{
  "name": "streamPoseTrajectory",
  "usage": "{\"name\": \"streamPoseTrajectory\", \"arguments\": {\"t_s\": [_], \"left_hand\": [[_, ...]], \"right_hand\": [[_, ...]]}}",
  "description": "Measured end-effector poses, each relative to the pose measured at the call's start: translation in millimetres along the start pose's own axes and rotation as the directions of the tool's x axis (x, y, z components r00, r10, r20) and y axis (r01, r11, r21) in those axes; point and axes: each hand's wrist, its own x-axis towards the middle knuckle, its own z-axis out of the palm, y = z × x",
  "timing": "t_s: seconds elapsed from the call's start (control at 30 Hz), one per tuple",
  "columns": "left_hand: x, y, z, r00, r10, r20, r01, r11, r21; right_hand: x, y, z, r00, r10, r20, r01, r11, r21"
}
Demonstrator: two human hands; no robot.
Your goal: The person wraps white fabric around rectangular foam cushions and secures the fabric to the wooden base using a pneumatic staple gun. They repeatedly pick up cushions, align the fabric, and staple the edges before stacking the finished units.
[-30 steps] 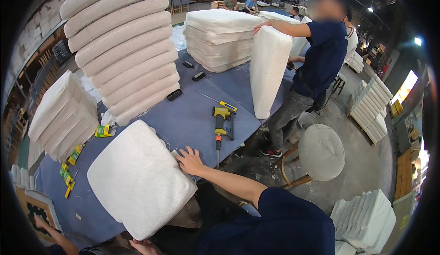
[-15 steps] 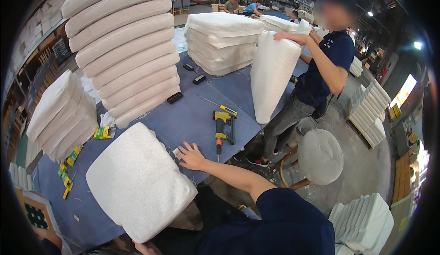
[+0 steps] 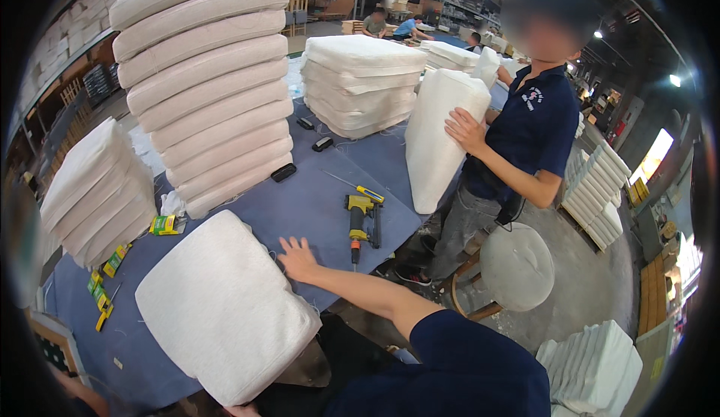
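A white fabric-covered seat cushion (image 3: 225,304) lies on the blue-covered table (image 3: 322,222), its near corner jutting past the table edge. At that corner, by the lower rim of the picture, a bit of my left hand (image 3: 241,411) shows against the cushion; its fingers are hidden. My right hand (image 3: 298,259) is open with fingers spread, over the table just right of the cushion, and holds nothing. Loose threads hang along the cushion's right edge. Farther right lie a yellow and black staple gun (image 3: 358,222) and a yellow-handled screwdriver (image 3: 369,193).
Cushion stacks stand at the back: tall (image 3: 214,87), left (image 3: 97,199) and middle (image 3: 360,87). A co-worker (image 3: 536,117) steadies an upright cushion (image 3: 442,139) beside a round stool (image 3: 517,267). Yellow-green packets (image 3: 166,225) lie left. Another person's forearm (image 3: 82,393) shows lower left.
My right hand has shifted slightly left, fingers still spread. The co-worker's hand has slid from the upright cushion's top down to its side, and that cushion has moved slightly.
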Motion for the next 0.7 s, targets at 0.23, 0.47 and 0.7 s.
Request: {"name": "streamPoseTrajectory", "arguments": {"t_s": [0.23,0.47,0.7], "left_hand": [[58.2,-60.8,-4.3,0.985,0.135,-0.112,-0.123,0.987,0.104],[59.5,-54.2,31.9,0.982,0.186,0.021,-0.183,0.927,0.327],[114.4,-119.7,-1.4,0.981,0.147,0.130,-0.185,0.910,0.370]], "right_hand": [[39.6,-58.6,-0.5,0.954,-0.093,-0.285,0.217,0.869,0.444],[10.9,-84.4,5.5,0.961,-0.026,-0.274,0.125,0.929,0.349],[23.4,-73.0,26.1,0.959,0.047,-0.279,0.089,0.887,0.454]]}}
